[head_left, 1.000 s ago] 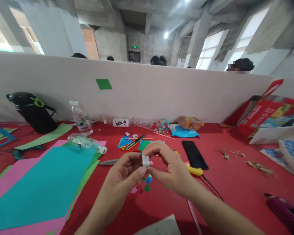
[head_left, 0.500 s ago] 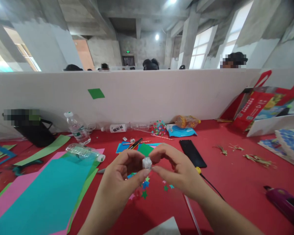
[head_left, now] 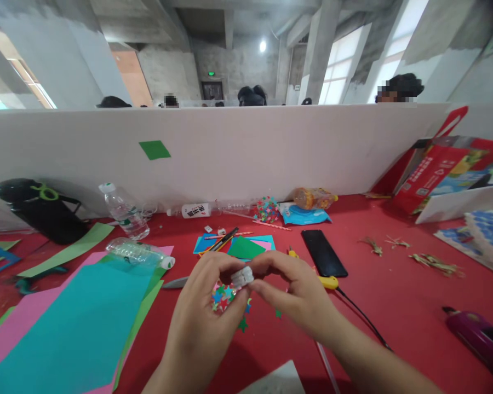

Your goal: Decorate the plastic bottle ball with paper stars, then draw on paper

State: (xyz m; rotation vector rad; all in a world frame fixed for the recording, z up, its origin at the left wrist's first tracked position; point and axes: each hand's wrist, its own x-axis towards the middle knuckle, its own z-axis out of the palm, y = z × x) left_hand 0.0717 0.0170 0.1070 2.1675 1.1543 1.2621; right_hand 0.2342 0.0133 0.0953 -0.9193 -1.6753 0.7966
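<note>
A small white object (head_left: 242, 276) is pinched between the fingertips of my left hand (head_left: 207, 309) and my right hand (head_left: 290, 293), just above the red table (head_left: 394, 306). Both hands are closed on it. Small coloured paper stars (head_left: 222, 298) show beside my left thumb; I cannot tell whether they rest in my palm or lie on the table beneath it. A teal paper sheet (head_left: 66, 328) lies to the left over pink and green sheets.
A black phone (head_left: 324, 253), a yellow-handled tool with a cable (head_left: 326, 282), scissors, plastic bottles (head_left: 123, 210) and a black bag (head_left: 36, 210) lie before the white partition (head_left: 246, 148). A purple tool (head_left: 476, 342) and a red box (head_left: 431, 175) are right. People's heads show behind the partition.
The white piece has turned between my fingertips, and my hands sit slightly lower. Coloured stars now show beside my left thumb. The view has tilted a little.
</note>
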